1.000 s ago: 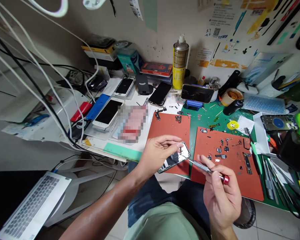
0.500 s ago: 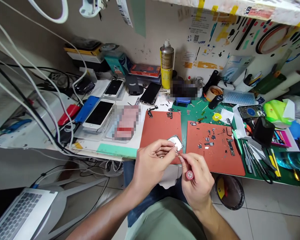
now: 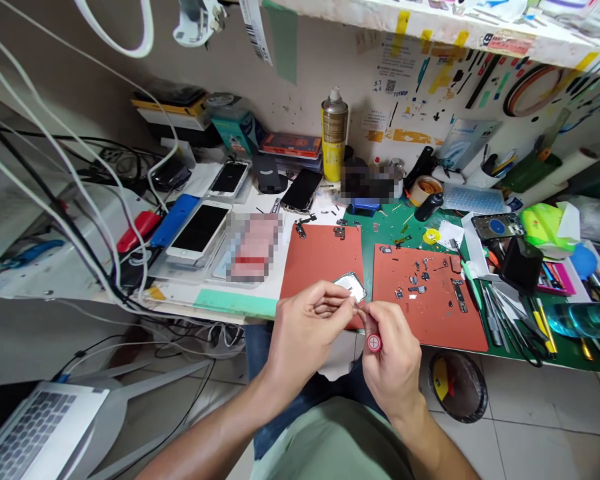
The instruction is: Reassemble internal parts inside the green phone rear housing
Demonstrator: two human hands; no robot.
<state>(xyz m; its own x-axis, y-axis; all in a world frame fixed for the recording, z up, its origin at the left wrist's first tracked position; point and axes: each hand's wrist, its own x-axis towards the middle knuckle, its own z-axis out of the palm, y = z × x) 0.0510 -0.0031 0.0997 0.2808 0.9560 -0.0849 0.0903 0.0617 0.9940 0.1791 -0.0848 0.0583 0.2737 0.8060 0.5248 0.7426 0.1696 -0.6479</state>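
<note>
My left hand [image 3: 307,327] pinches something too small to make out between thumb and fingertips, over the front edge of the left red mat [image 3: 325,257]. In my right hand [image 3: 393,350] is a screwdriver with a red end cap [image 3: 374,343]; its cap faces me. The fingertips of both hands nearly meet. Just beyond them on the mat lies a small white, dark-rimmed part [image 3: 351,285], partly hidden by my left fingers. Small phone parts [image 3: 417,289] are spread over the right red mat [image 3: 430,320].
Phones [image 3: 200,230] lie on the left side. A yellow spray can [image 3: 334,137] stands at the back. Tweezers and scissors [image 3: 517,327] lie at the right, near a clear blue bottle [image 3: 580,321]. Below the bench stands a bin [image 3: 459,387]; white cables hang at the left.
My right hand has shifted slightly left and up, with the red cap moving the same way. My left hand keeps its pinch almost in place. The camera view has shifted slightly.
</note>
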